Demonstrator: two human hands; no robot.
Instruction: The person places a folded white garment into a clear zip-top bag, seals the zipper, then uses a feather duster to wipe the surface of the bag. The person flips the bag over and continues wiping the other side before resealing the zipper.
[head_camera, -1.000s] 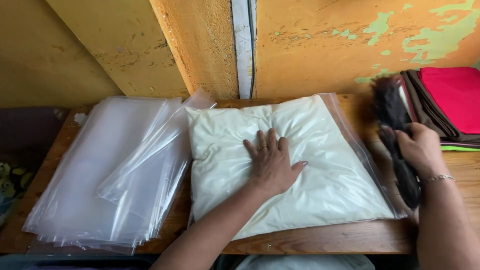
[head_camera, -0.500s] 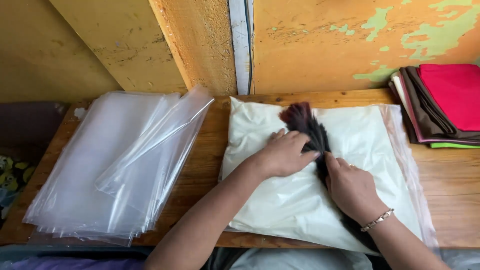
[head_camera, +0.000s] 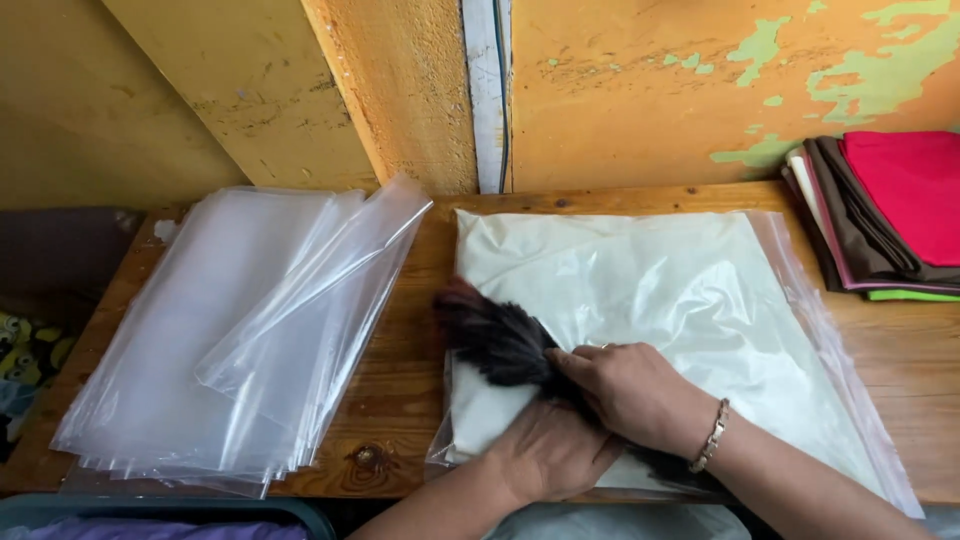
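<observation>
Centre of the frame: a large clear plastic bag holding folded cream-white cloth (head_camera: 650, 310) is lying flat on the brown wooden counter (head_camera: 400, 400), its far edge near the wall. At the bag's lower left corner, a dark brown-black fluffy brush of soft bristles (head_camera: 495, 340) is lying across the plastic, its blurred tip pointing toward the upper left of the frame. The right hand (head_camera: 625, 390), with a metal bracelet (head_camera: 710, 438) at the wrist, is curling its fingers around the near part of the brush. The left hand (head_camera: 550, 455) is sitting just below it, at the bottom centre of the frame, resting against the bag's near edge beside the brush; whether it is gripping anything cannot be told, since the right hand is covering its fingers.

Left of the frame: a stack of empty clear plastic bags (head_camera: 230, 340) is fanning out over the counter, well apart from the hands.

Upper right of the frame: a pile of folded cloths in red, brown, white and green (head_camera: 885, 210) is sitting at the counter's edge. A peeling yellow-orange wall (head_camera: 640, 90) is standing behind everything.
</observation>
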